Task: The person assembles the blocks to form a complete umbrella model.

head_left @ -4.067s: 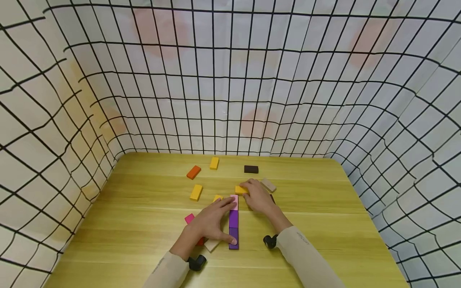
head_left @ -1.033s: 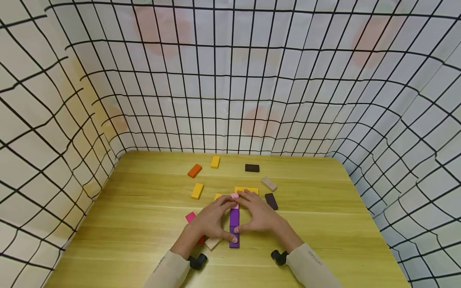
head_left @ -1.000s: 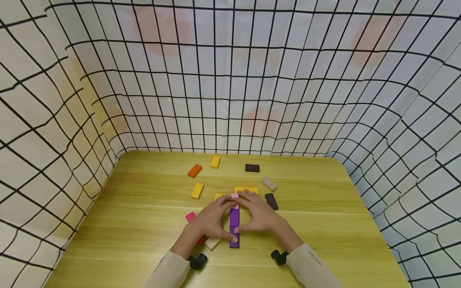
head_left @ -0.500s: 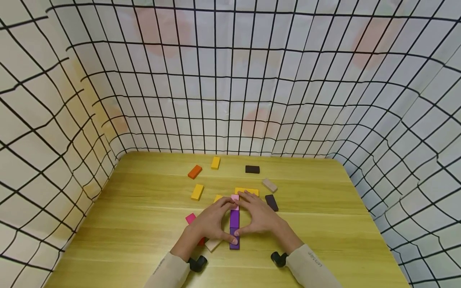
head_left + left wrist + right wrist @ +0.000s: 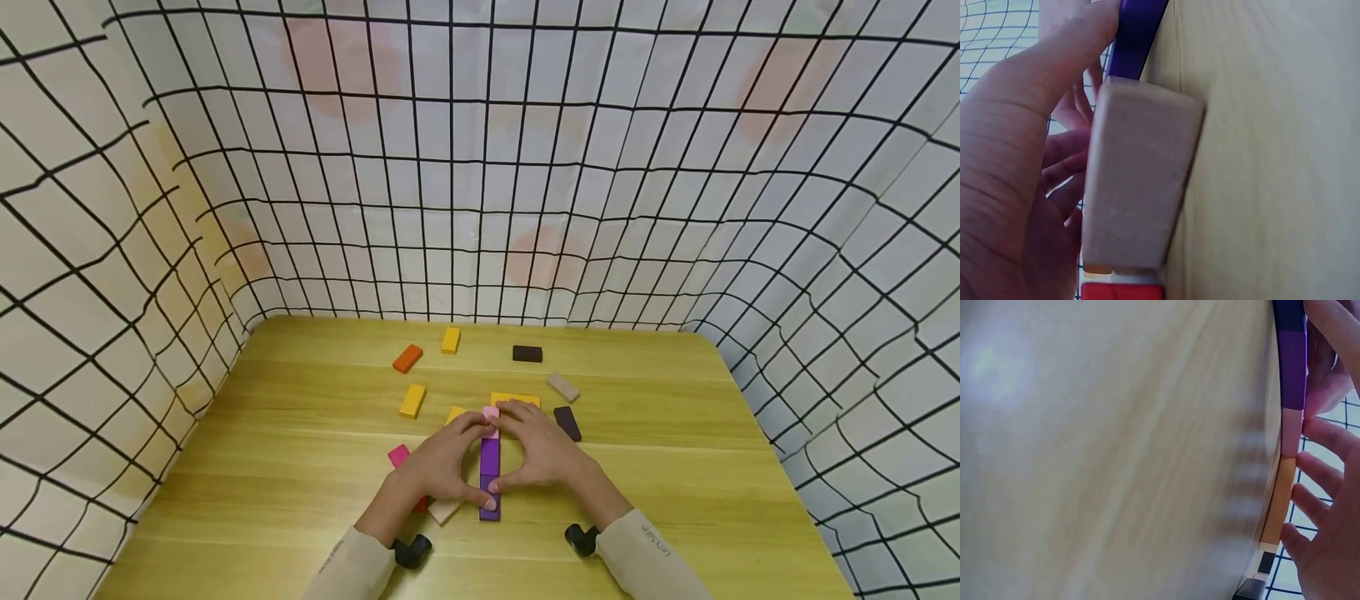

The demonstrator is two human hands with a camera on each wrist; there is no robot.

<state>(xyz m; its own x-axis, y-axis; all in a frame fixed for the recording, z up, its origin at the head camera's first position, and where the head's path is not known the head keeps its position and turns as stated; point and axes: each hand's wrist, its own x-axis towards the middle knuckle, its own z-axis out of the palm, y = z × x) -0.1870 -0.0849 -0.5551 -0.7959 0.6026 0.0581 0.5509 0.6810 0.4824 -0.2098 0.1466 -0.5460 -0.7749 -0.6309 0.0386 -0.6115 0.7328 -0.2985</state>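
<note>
A row of blocks runs away from me on the wooden table point(image 5: 675, 433): dark purple point(image 5: 489, 508), purple point(image 5: 490, 456), then pink point(image 5: 491, 413). A yellow block point(image 5: 517, 399) lies crosswise at the far end. My left hand point(image 5: 441, 463) flanks the row on the left, thumb on the dark purple block and forefinger at the pink one. My right hand point(image 5: 546, 454) mirrors it on the right. The right wrist view shows the row edge-on, purple point(image 5: 1293, 369), pink point(image 5: 1291, 432) and yellow point(image 5: 1279, 500), with the fingers point(image 5: 1329, 506) straight beside it.
Loose blocks lie around: orange point(image 5: 407, 358), yellow point(image 5: 450, 340), dark brown point(image 5: 527, 353), beige point(image 5: 562, 387), dark maroon point(image 5: 567, 423), yellow point(image 5: 412, 401), magenta point(image 5: 398, 456). A beige block point(image 5: 1138, 181) and a red one point(image 5: 1122, 292) sit under my left palm. Grid-patterned cloth walls point(image 5: 480, 208) enclose the table.
Four seconds ago my right hand was on the yellow block; it has come back to the row's right side. Over the last second both hands have barely moved.
</note>
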